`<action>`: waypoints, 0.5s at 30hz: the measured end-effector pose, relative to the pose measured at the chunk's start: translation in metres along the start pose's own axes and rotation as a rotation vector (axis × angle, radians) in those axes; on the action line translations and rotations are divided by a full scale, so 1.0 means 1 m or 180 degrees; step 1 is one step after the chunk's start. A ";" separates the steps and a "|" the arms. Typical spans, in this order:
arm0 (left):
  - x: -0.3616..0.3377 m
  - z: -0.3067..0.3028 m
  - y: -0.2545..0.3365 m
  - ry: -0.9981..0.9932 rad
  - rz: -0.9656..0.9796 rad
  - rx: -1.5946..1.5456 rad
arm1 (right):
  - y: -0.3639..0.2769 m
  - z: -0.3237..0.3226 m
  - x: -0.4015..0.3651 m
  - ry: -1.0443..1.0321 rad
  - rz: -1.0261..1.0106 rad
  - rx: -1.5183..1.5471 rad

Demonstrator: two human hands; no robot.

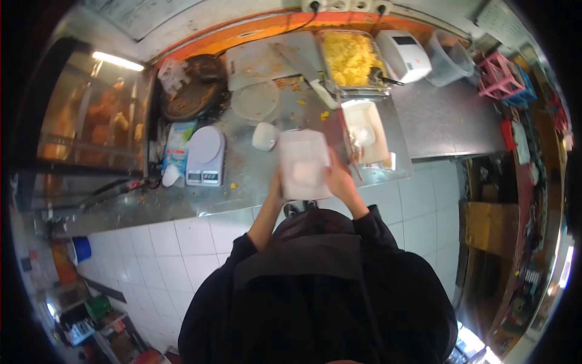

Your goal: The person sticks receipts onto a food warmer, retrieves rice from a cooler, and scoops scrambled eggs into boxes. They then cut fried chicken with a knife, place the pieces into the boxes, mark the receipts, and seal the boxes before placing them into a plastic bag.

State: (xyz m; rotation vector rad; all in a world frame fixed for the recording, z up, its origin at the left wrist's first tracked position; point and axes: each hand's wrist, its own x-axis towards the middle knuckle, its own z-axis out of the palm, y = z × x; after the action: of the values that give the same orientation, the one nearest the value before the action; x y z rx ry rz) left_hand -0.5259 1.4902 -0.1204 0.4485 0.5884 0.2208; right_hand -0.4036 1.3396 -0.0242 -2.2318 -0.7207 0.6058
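Both my hands hold a pale paper food box (295, 148) in front of my body, near the table's front edge. It is slightly blurred, and a whitish lump shows in its lower half. My left hand (278, 189) grips its left side, fingers mostly hidden by the box. On the opposite side, my right hand (339, 177) is closed around the edge. A similar open paper box (380, 141) with something white inside stands to the right. Just left of the held box lies a small white item (264, 136), near a round clear plastic lid or tub (255, 101).
A white digital kitchen scale (205, 156) stands at left, beside a lit glass display case (94, 121). Behind are a dark pan (193, 97), a cutting board (260, 57), a large knife (308, 74) and a glass tray of yellow food (339, 90). A white device (405, 57) stands at the back right.
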 end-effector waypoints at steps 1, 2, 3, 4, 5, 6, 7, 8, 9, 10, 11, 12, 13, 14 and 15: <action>0.010 0.004 0.002 0.0554 -0.0187 0.0688 | 0.018 0.006 0.003 0.0284 -0.0117 -0.0114; 0.004 0.042 0.010 -0.0031 0.0005 0.0371 | 0.024 0.004 0.006 0.0664 -0.0349 -0.0215; -0.012 0.081 0.027 0.0580 0.0632 0.1448 | 0.026 0.003 0.012 0.1050 -0.0612 -0.0292; -0.011 0.090 0.031 0.0687 0.1413 0.1816 | 0.018 -0.005 0.011 0.0943 -0.0637 -0.0199; 0.007 0.074 0.026 0.0733 0.2087 0.2451 | -0.001 -0.020 0.005 0.0835 -0.0692 -0.0100; -0.011 0.092 0.049 0.0473 0.1771 0.2516 | -0.021 -0.031 -0.005 0.0685 -0.0806 -0.0046; 0.003 0.075 0.046 0.0775 0.2094 0.2936 | -0.035 -0.041 -0.009 0.0745 -0.0904 0.0170; -0.016 0.093 0.061 0.0903 0.2190 0.2946 | -0.065 -0.056 -0.021 0.1016 -0.1263 0.0192; -0.028 0.100 0.080 0.1024 0.1489 0.2771 | -0.090 -0.067 -0.027 0.1156 -0.1487 0.0443; -0.028 0.090 0.086 0.1042 0.1792 0.2700 | -0.106 -0.073 -0.032 0.1267 -0.1476 0.0446; -0.039 0.096 0.103 0.0992 0.1963 0.2465 | -0.122 -0.084 -0.032 0.1155 -0.1630 0.0436; -0.058 0.103 0.123 0.0930 0.2071 0.2262 | -0.144 -0.097 -0.033 0.0860 -0.1713 0.0648; -0.070 0.102 0.148 0.1055 0.2276 0.2271 | -0.159 -0.106 -0.029 0.0477 -0.1954 0.0884; -0.084 0.101 0.173 0.0979 0.2921 0.2239 | -0.181 -0.115 -0.025 0.0228 -0.2253 0.0623; -0.098 0.102 0.194 0.0867 0.3551 0.2201 | -0.200 -0.124 -0.025 0.0009 -0.2541 0.0333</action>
State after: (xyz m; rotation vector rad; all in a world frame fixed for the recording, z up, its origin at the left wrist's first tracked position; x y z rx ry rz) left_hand -0.5605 1.5944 0.0935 1.4189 0.6195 1.1742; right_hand -0.4110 1.3839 0.2086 -1.6443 -1.4252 0.2256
